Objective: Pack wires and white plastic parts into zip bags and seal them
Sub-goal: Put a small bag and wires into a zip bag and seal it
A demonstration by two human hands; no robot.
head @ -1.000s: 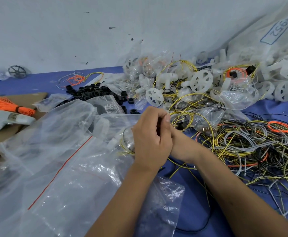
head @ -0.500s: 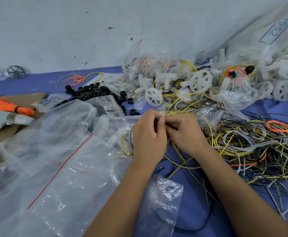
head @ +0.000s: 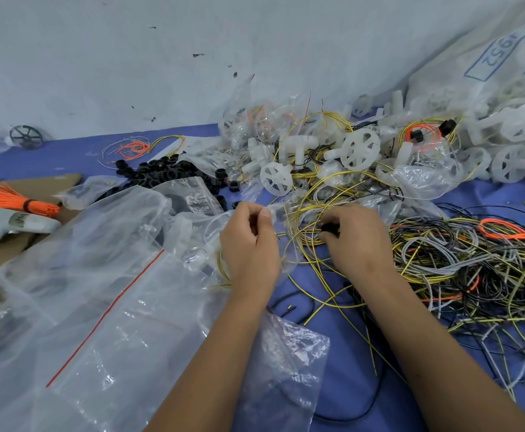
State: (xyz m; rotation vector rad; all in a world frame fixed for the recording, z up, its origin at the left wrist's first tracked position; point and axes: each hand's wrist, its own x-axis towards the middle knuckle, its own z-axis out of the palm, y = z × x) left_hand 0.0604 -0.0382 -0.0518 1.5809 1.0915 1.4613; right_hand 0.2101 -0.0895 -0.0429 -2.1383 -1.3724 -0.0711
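My left hand [head: 250, 244] pinches the top edge of a small clear zip bag [head: 198, 244] that holds a white plastic part and a yellow wire loop. To its right, my right hand [head: 354, 241] curls its fingers round a small black ring and yellow wires [head: 304, 226]. A tangle of yellow, black, grey and orange wires [head: 473, 263] lies on the blue cloth at the right. White plastic wheel parts [head: 360, 148] are heaped behind the hands.
Large clear zip bags with a red line [head: 99, 307] cover the left foreground. Black rings [head: 167, 173] lie behind them. An orange wire bundle [head: 8, 199] and a white controller [head: 2, 224] rest on cardboard at far left. A big sack of white parts [head: 504, 88] leans at the right.
My right hand has pulled away from the left hand to the right, onto the yellow wires. The left hand keeps its pinch on the bag's edge.
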